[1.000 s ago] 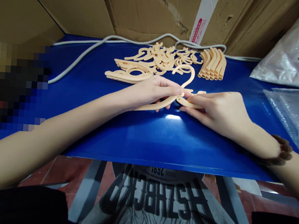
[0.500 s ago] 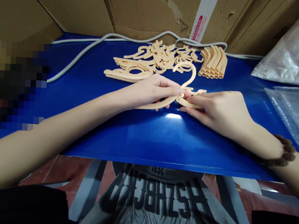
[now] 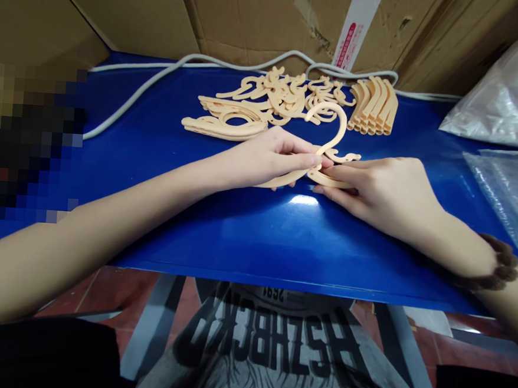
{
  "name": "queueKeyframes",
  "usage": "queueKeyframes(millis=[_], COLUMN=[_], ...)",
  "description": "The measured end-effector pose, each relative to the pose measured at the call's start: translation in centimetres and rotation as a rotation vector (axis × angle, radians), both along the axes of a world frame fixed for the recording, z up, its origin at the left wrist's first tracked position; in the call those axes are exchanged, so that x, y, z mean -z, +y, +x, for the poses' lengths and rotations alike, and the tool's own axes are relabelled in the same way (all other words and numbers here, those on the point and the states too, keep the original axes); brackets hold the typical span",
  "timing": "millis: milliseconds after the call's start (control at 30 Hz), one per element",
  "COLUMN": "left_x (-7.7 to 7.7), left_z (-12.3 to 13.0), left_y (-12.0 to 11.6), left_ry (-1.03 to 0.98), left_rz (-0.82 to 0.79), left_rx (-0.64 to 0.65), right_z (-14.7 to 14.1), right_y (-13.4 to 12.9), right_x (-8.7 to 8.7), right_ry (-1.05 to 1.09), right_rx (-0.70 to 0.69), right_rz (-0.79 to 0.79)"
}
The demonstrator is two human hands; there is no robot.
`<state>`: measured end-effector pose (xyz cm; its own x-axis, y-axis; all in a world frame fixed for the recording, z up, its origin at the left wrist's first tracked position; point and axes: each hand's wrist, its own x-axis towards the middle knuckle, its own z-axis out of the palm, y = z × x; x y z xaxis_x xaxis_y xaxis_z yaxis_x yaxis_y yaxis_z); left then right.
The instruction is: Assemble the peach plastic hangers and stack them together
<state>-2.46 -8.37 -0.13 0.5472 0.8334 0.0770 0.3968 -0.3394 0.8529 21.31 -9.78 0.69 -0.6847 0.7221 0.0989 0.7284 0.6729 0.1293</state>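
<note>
A cream plastic hanger (image 3: 337, 125) with a curved hook stands up between my hands over the blue table (image 3: 221, 233). My left hand (image 3: 274, 156) is closed on it, thumb pressed at the base of the hook. One hanger arm runs below that palm. My right hand (image 3: 375, 187) pinches the other arm, just right of the joint. Behind them lie a heap of loose cream hook pieces (image 3: 288, 95), a stack of curved arm pieces (image 3: 374, 107) to the right, and flat folded hangers (image 3: 223, 123) to the left.
A grey cable (image 3: 137, 97) winds along the table's back, before cardboard boxes (image 3: 253, 22). A white plastic bag (image 3: 497, 92) and a clear plastic sheet (image 3: 511, 194) lie at the right. The left side is pixelated.
The hanger's hook has tipped slightly to the right, and less of the left arm shows below my left hand. Both hands keep their hold; the camera view has shifted a little.
</note>
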Motion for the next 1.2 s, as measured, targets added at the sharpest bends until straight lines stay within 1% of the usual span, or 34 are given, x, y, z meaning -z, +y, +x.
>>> queueKeyframes(millis=[200,600,733,900,1200], left_x=[0.04,0.0,0.25,0.7,0.42], left_z=[0.01,0.11,0.2,0.21,0.83], left_y=[-0.03,-0.13,-0.12,-0.2,-0.64], left_ry=[-0.027,-0.014,-0.03,-0.046,-0.065], left_rz=[0.022,0.002,-0.002,0.016,-0.014], left_rx=[0.028,0.003,-0.024,-0.001,0.022], right_z=[-0.07,-0.16,-0.37,-0.65,-0.33], right_y=[0.03,0.06,0.02,-0.01,0.17], right_x=[0.06,-0.05,-0.2,-0.3,0.08], right_ry=[0.018,-0.006,-0.034,-0.089,-0.085], right_rx=[0.011,0.002,0.034,0.075,0.023], right_rz=[-0.008,-0.003,-0.018,-0.034,-0.017])
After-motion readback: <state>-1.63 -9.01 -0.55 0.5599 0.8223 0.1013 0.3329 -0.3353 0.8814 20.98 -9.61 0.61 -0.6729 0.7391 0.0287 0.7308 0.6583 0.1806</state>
